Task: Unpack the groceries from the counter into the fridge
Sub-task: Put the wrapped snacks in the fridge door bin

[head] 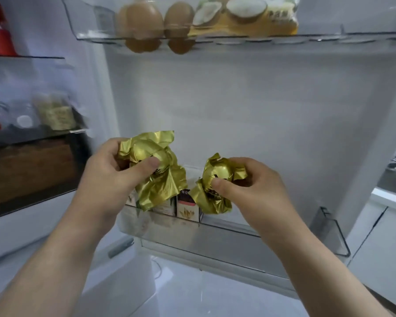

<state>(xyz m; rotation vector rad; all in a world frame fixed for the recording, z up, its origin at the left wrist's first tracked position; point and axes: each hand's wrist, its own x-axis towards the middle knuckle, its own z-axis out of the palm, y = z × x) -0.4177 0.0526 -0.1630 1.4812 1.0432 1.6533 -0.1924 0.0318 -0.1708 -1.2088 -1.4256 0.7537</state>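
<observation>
Head: cartons (185,208) half-hidden behind packets (160,188)

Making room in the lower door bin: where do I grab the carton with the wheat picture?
Pinch the wheat carton by its top, from above: it stands upright, the door bin walls in its base, and another carton stands close beside it.

Two packets, both in crinkled gold foil, each bulged round a rounded lump. Larger packet (162,186) was gripped in the left hand (110,172), thumb across its front, loose foil flaring above and below. Smaller packet (217,168) was pinched in the right hand (249,186), thumb on dark print. They were held apart, above the fridge's lower door shelf (238,239).
</observation>
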